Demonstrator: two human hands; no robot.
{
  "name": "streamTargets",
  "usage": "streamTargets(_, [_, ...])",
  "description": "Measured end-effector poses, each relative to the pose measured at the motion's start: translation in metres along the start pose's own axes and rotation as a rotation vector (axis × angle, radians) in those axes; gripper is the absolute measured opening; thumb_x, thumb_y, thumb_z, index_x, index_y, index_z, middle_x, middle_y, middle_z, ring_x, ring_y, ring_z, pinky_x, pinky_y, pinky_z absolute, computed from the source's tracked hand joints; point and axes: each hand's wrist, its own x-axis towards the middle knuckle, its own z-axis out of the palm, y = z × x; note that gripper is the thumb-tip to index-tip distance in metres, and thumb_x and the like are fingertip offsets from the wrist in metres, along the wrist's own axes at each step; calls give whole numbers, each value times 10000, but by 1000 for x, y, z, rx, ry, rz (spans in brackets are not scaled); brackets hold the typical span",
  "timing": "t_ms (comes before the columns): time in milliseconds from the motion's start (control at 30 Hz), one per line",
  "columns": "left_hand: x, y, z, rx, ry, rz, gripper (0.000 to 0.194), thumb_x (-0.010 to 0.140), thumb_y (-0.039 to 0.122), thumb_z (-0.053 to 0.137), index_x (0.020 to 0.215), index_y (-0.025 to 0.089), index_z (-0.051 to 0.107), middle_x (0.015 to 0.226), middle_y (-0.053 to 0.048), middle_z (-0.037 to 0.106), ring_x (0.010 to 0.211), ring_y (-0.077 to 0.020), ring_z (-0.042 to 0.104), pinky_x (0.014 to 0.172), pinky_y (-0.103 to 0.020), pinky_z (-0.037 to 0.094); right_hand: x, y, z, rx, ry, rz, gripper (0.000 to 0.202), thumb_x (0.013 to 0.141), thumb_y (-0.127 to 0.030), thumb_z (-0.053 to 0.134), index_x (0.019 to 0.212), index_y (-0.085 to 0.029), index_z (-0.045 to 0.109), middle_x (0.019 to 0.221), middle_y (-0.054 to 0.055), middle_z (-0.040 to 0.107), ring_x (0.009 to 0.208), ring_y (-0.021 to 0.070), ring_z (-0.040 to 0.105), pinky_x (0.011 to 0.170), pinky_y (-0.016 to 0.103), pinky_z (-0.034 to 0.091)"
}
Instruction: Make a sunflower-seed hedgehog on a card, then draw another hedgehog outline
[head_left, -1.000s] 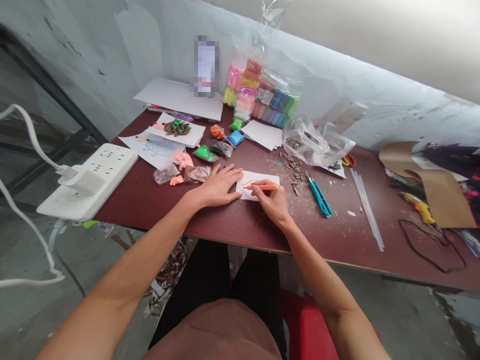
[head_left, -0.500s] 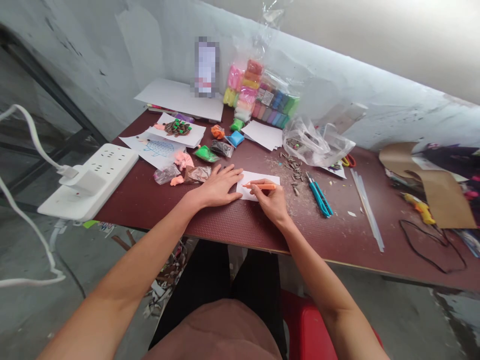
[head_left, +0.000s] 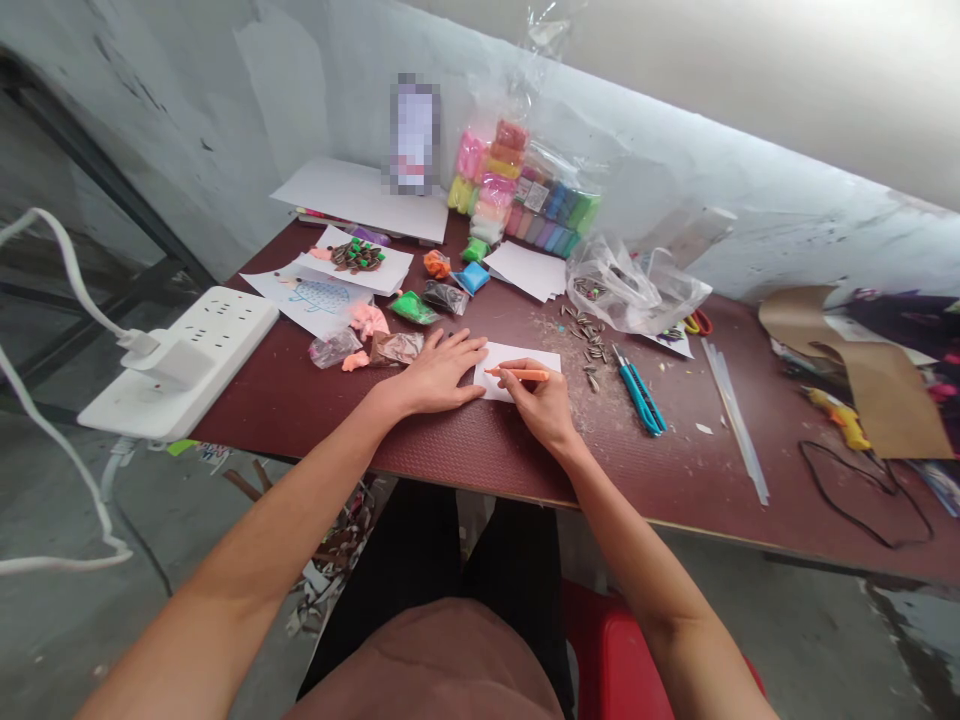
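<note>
A small sheet of white paper [head_left: 534,354] lies on the dark red table, partly covered by my hands. My left hand [head_left: 442,374] rests flat with its fingers spread, the tips at the paper's left edge. An orange marker [head_left: 529,374] is pinched in my right hand [head_left: 546,402], its tip down near the left part of the sheet. Any mark under the tip is too small to make out. Just left of my left hand sits a packet of brown clay [head_left: 396,348], with pink clay [head_left: 368,321] beyond it.
Sunflower seeds [head_left: 592,340] and a teal utility knife [head_left: 641,398] lie right of the paper. A white power strip [head_left: 180,365] stands at the left edge. Behind are clay packs [head_left: 517,190], a plastic bag [head_left: 630,285] and a hedgehog drawing [head_left: 319,297]. A yellow glue gun [head_left: 840,415] is far right.
My right hand and the orange marker have shifted very slightly left over the paper. My left hand stays in place.
</note>
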Motion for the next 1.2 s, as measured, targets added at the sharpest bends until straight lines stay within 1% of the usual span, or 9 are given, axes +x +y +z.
streamTargets(133, [1, -1, 1, 3, 6, 6, 618, 967, 433, 545, 1552, 244, 485, 1691, -79, 379, 1598, -324, 256, 1295, -578, 138, 0, 1, 0, -2, -7, 1, 341, 888, -538, 686, 896, -209, 774, 830, 71, 789, 732, 211, 748, 656, 303, 551])
streamTargets(300, [0, 1, 0, 9, -8, -7, 617, 971, 434, 543, 1550, 226, 488, 1695, -84, 370, 1602, -321, 247, 1300, -567, 134, 0, 1, 1, 5, -8, -1, 347, 889, -539, 690, 901, -204, 778, 820, 72, 787, 718, 207, 743, 653, 303, 548])
streamTargets(467, [0, 1, -1, 3, 3, 6, 608, 967, 427, 539, 1546, 247, 492, 1689, -80, 384, 1597, -326, 259, 1293, -581, 145, 1, 2, 1, 0, 1, -1, 356, 891, -550, 686, 884, -207, 780, 847, 77, 792, 735, 212, 746, 656, 308, 554])
streamTargets(567, [0, 0, -1, 0, 0, 6, 618, 963, 427, 545, 1552, 250, 484, 1690, -77, 383, 1597, -322, 259, 1294, -574, 147, 1, 2, 1, -9, 9, -6, 361, 894, -553, 682, 886, -207, 783, 829, 74, 788, 720, 210, 740, 647, 310, 550])
streamTargets(900, [-1, 4, -4, 9, -25, -19, 625, 969, 419, 553, 1556, 215, 481, 1701, -89, 353, 1606, -323, 236, 1302, -565, 129, 2, 1, 1, -30, 5, -12, 360, 899, -556, 675, 892, -211, 775, 806, 70, 780, 695, 211, 732, 630, 312, 536])
streamTargets(1033, [0, 2, -2, 6, -18, -6, 617, 979, 431, 536, 1556, 221, 478, 1700, -87, 359, 1605, -319, 237, 1300, -566, 125, 2, -2, 2, -34, 5, 12, 315, 897, -519, 671, 858, -220, 763, 803, 58, 774, 689, 200, 718, 613, 306, 525])
streamTargets(1133, [0, -1, 0, 7, 2, 7, 606, 981, 437, 532, 1553, 241, 482, 1692, -81, 378, 1600, -318, 254, 1297, -568, 132, 2, -4, 3, -39, 36, 20, 276, 890, -471, 673, 827, -215, 754, 775, 54, 764, 660, 192, 693, 608, 307, 517])
streamTargets(1200, [0, -1, 0, 11, 3, 5, 606, 982, 437, 537, 1552, 236, 485, 1692, -83, 377, 1599, -320, 255, 1298, -561, 137, 2, -5, 3, -26, 53, 15, 260, 884, -447, 670, 814, -210, 749, 770, 53, 760, 655, 187, 684, 620, 308, 514])
